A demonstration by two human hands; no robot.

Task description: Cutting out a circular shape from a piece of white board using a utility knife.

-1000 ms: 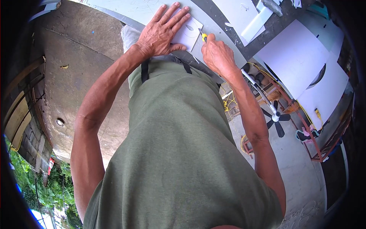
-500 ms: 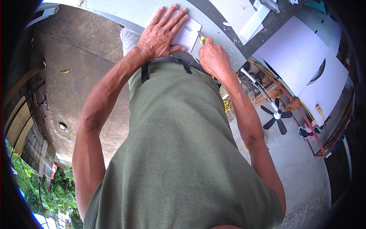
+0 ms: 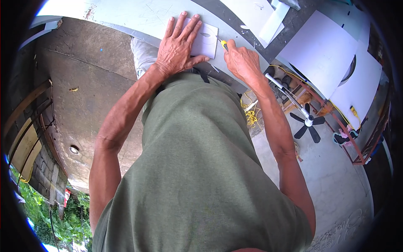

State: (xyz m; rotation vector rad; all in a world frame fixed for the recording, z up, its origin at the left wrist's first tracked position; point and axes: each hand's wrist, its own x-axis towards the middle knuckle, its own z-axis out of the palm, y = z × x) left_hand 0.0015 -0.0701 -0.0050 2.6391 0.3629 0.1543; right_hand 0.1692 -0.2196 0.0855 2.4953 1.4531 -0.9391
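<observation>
A small white card [image 3: 210,51] with a drawn curved outline and a leaf-shaped mark lies on the grey-white work surface [image 3: 138,14] before me. My left hand [image 3: 177,49] is spread flat over the card's left part, fingers stretched out and thumb along its near side. In my right hand [image 3: 244,63] is a yellow and black craft knife [image 3: 224,44], its handle wrapped by the fingers. The thin blade points left, its tip at the card's right edge; whether it touches the card I cannot tell.
Large white sheets [image 3: 319,48] lie to the right, with white offcuts [image 3: 275,23] further back. A black-bladed fan [image 3: 308,122] on a white pole stands below, near yellow cord [image 3: 252,116] and a reddish metal frame [image 3: 357,153].
The whole view has turned and shifted slightly. My left hand stays flat on the card, and my right hand still holds the craft knife by the card's right edge.
</observation>
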